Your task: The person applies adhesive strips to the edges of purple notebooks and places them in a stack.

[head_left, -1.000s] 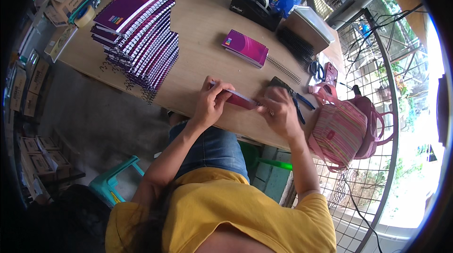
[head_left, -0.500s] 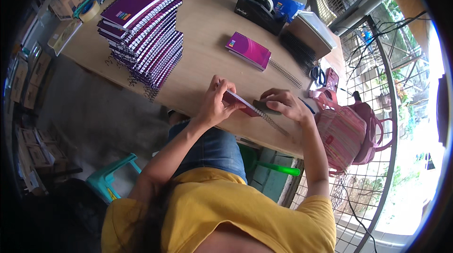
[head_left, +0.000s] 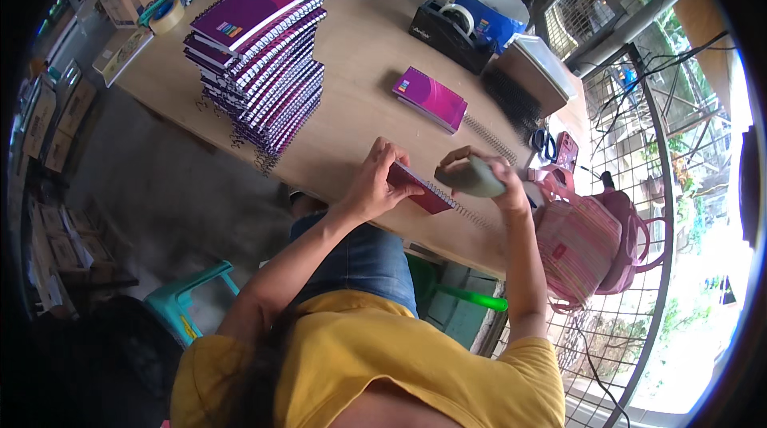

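Note:
My left hand (head_left: 374,190) pinches a small maroon-covered notebook (head_left: 431,200) on its edge near the table's front. A wire spiral coil (head_left: 473,219) runs along the notebook's upper edge and sticks out past its right end. My right hand (head_left: 511,187) is closed around a flat, grey-green piece with a rounded edge (head_left: 479,179), whose kind I cannot make out; it is raised just above the coil, apart from the notebook. Beyond my hands lies a small pile of purple pocket notebooks (head_left: 430,99), with a loose coil (head_left: 491,137) beside it.
A tall stack of purple spiral notebooks (head_left: 260,9) stands at left. Behind are a black tape dispenser (head_left: 435,31) and a blue container (head_left: 505,17). Dark coils (head_left: 510,101), scissors (head_left: 543,143), a phone (head_left: 566,150) and a pink bag (head_left: 579,244) line the right side.
My right hand has lifted off the coil and turned, showing the grey-green piece's broad face. The notebook in my left hand has tilted, showing more of its cover. The view has shifted slightly.

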The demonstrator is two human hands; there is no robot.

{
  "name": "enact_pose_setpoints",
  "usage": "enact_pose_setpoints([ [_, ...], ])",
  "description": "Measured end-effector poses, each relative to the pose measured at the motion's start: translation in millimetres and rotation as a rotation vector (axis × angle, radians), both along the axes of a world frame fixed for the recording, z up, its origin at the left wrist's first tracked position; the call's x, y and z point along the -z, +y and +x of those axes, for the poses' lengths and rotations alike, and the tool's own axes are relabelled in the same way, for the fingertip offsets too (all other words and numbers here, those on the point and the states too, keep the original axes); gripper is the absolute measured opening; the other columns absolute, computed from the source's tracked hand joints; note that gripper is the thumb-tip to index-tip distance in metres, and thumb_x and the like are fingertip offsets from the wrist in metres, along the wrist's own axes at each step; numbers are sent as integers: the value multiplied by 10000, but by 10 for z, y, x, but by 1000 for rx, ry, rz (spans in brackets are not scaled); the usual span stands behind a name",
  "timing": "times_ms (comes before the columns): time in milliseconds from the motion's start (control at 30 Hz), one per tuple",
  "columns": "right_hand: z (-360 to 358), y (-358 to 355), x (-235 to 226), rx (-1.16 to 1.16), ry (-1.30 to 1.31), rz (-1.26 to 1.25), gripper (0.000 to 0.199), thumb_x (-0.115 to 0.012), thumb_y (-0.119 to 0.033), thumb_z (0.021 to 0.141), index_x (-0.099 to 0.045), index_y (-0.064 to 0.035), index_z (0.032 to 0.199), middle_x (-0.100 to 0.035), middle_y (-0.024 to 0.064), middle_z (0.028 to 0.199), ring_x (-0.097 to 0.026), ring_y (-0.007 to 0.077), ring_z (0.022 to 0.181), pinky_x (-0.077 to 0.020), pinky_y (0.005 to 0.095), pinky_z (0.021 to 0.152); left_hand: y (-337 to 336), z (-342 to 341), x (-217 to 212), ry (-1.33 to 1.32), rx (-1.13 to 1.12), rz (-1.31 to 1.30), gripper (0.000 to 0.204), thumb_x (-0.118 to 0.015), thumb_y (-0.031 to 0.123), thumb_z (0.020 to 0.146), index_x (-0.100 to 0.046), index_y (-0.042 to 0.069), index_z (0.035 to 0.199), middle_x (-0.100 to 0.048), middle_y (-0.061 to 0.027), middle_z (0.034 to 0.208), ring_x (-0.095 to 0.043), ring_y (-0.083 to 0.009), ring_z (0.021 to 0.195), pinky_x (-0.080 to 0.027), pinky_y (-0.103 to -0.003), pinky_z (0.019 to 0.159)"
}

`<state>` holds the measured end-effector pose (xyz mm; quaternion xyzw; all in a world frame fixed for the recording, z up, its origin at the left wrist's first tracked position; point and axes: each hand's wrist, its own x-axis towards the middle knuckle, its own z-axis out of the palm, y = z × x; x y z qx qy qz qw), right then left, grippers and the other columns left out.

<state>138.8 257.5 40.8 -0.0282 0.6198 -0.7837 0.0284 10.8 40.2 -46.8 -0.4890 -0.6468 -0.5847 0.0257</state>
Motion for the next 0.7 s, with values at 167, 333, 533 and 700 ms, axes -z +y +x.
enact_pose_setpoints([
  [167, -132, 93, 156, 101, -44, 742, 694, -539, -524, 911, -701, 131, 1073, -638, 203, 1222, -683, 289, 919, -549, 358, 802, 10, 10, 4, -34, 38, -5, 591, -902, 209, 714, -471, 39, 1082, -524, -112, 979, -516, -329, 927, -469, -450, 802],
  [333, -143, 27, 191, 18, 15, 738, 636, -545, -454, 922, -670, 139, 1113, -656, 167, 1198, -689, 274, 941, -520, 342, 860, 16, -2, 54, -48, 57, -8, 606, -902, 212, 718, -460, 39, 1096, -513, -129, 1009, -521, -347, 932, -468, -462, 809],
  [533, -250, -91, 138, 60, -29, 1039, 574, -558, -444, 961, -718, 101, 1048, -665, 172, 1163, -641, 278, 1090, -501, 377, 899, -9, 48, 66, -270, 98, 8, 576, -869, 169, 779, -457, 42, 1161, -517, -108, 1118, -566, -251, 1002, -494, -391, 867],
  [700, -239, -87, 187, 61, -65, 183, 414, -612, -343, 967, -734, 46, 1039, -684, 160, 1094, -636, 271, 1054, -497, 366, 903, -125, -406, 215, -644, 329, 112, 345, -689, -42, 896, -484, 63, 1153, -554, -35, 1090, -575, -104, 1008, -517, -271, 874],
])
